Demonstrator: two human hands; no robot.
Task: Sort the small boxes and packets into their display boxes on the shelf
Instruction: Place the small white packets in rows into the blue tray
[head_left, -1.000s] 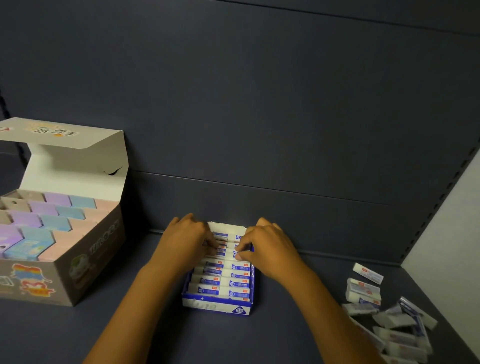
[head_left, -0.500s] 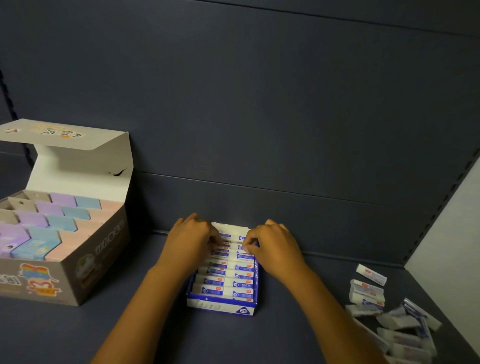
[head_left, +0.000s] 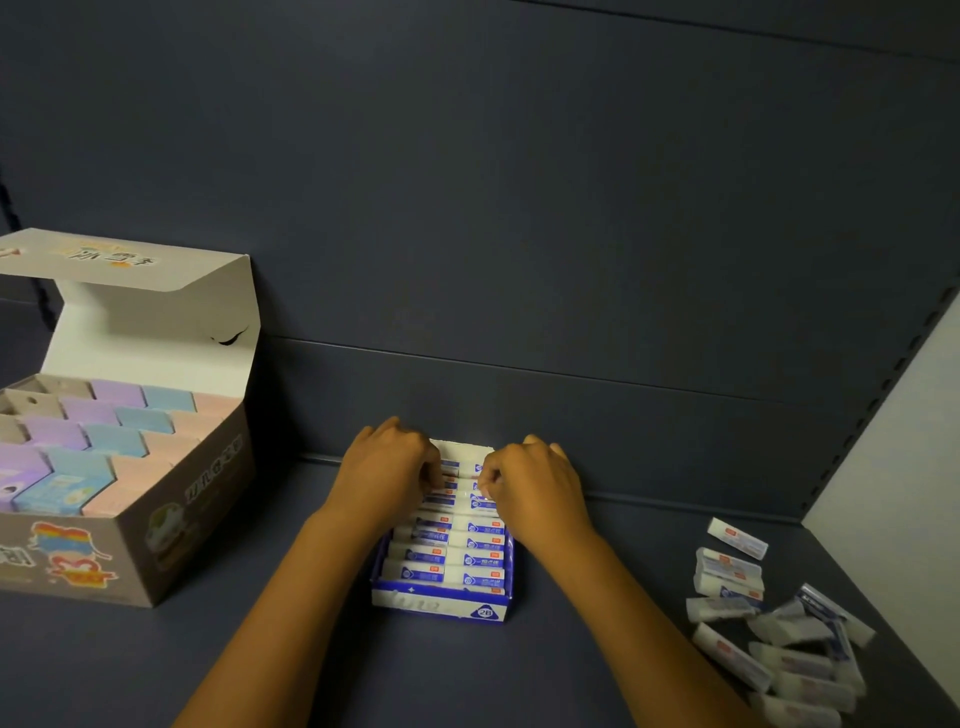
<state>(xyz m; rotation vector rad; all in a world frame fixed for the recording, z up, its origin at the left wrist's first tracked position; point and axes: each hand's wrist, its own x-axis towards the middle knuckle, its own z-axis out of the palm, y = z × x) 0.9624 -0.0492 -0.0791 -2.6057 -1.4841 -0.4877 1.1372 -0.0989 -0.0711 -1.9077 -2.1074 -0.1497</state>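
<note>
Dark shelf (head_left: 597, 649) carries the blue display box (head_left: 440, 603) where left hand (head_left: 382, 475) and right hand (head_left: 535, 488) pinch with curled fingers the small packets (head_left: 447, 501) in its back rows, light, stiff, probably best taken at their ends

Shop: dark metal shelf (head_left: 597, 649) w/ slotted upright (head_left: 883, 374), open display boxes (head_left: 171, 525) of stationery.
</note>
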